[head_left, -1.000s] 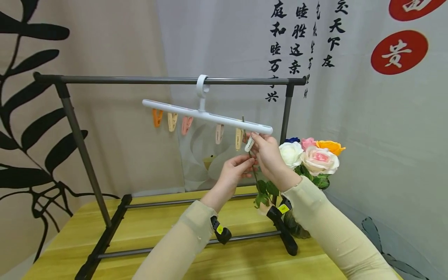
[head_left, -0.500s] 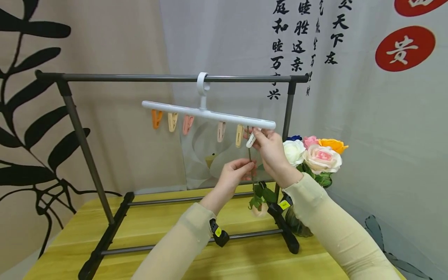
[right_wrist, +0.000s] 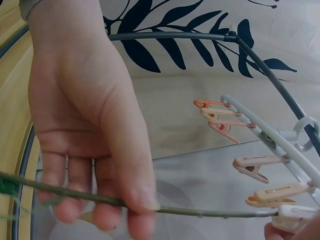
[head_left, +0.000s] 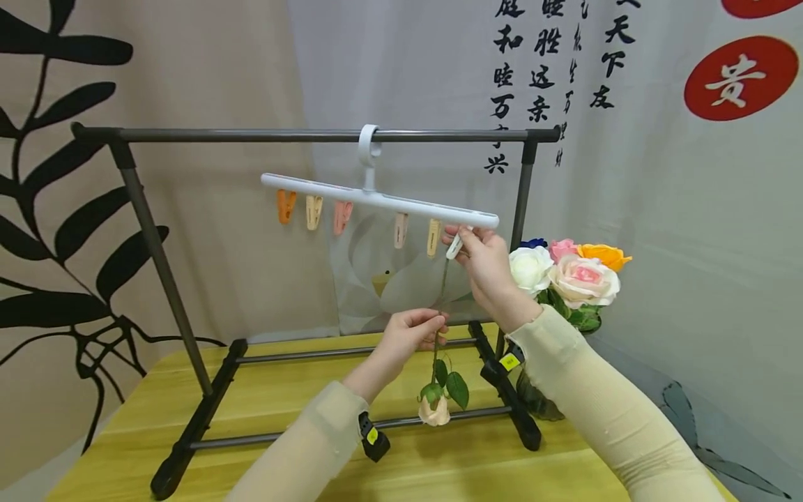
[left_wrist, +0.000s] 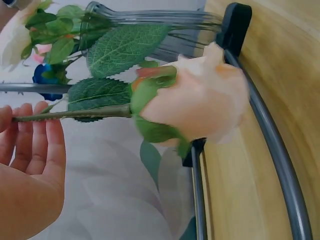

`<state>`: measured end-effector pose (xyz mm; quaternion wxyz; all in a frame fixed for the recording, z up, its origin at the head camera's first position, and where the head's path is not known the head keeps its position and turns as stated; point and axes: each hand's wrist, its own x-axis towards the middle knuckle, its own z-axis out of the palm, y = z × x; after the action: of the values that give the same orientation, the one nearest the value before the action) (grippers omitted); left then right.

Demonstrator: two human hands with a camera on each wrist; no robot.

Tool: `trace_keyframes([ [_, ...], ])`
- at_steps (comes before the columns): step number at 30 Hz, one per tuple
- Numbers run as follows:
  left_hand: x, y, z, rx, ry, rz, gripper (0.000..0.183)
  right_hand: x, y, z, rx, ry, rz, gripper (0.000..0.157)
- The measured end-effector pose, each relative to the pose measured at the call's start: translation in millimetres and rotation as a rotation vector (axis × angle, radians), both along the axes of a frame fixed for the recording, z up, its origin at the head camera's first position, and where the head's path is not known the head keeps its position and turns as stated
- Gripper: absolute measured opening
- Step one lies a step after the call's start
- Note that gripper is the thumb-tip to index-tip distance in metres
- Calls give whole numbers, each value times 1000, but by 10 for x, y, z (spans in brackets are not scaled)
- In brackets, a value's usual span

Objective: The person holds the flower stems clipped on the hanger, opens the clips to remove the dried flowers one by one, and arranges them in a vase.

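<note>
My right hand [head_left: 492,273] pinches a white clothespin [head_left: 454,247] under the low right end of a white hanger [head_left: 326,188]. Below it, my left hand [head_left: 404,341] pinches the stem [right_wrist: 200,212] of an artificial rose between thumb and fingers. In the right wrist view the stem's end meets the white clothespin's jaws. The peach rose [left_wrist: 200,100] points head down over the table, with green leaves [left_wrist: 127,47] near its bloom. Several other clothespins, among them an orange one [head_left: 285,206] and a yellow one [head_left: 433,238], hang along the hanger holding nothing.
The hanger hooks over the top bar [head_left: 251,135] of a dark metal rack standing on a wooden table [head_left: 301,390]. Right of the rack, beside my right forearm, a glass vase [head_left: 538,399] holds several artificial flowers [head_left: 583,279]. A printed curtain [head_left: 207,84] hangs behind.
The rose's stem has slid down from beside the hanger to below the white clothespin, and its bloom has swung left and lower. My left hand has moved down with it; my right keeps the clothespin.
</note>
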<state>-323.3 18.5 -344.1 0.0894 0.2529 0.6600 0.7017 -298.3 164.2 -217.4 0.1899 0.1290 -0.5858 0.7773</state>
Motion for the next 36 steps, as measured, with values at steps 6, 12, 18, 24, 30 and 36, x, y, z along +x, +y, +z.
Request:
trace_keyframes([
  [6, 63, -129, -101, -42, -10, -7, 28, -5, 0, 49, -14, 35, 0, 14],
  [12, 57, -346, -206, -83, -25, 14, 29, 24, -16, 53, 18, 15, 11, 31],
  [18, 44, -514, -193, -91, -23, 42, 31, 37, -18, 17, 9, -4, 11, 30],
  [24, 42, -594, -169, -99, -22, 48, 34, 37, 9, -67, 48, -46, 21, 42],
  [30, 44, -648, -153, -80, -30, 73, 34, 24, -46, -298, 118, -90, 118, 54],
  [36, 47, -698, -142, -85, -35, 89, 35, 7, -120, -638, 572, 103, 57, 46],
])
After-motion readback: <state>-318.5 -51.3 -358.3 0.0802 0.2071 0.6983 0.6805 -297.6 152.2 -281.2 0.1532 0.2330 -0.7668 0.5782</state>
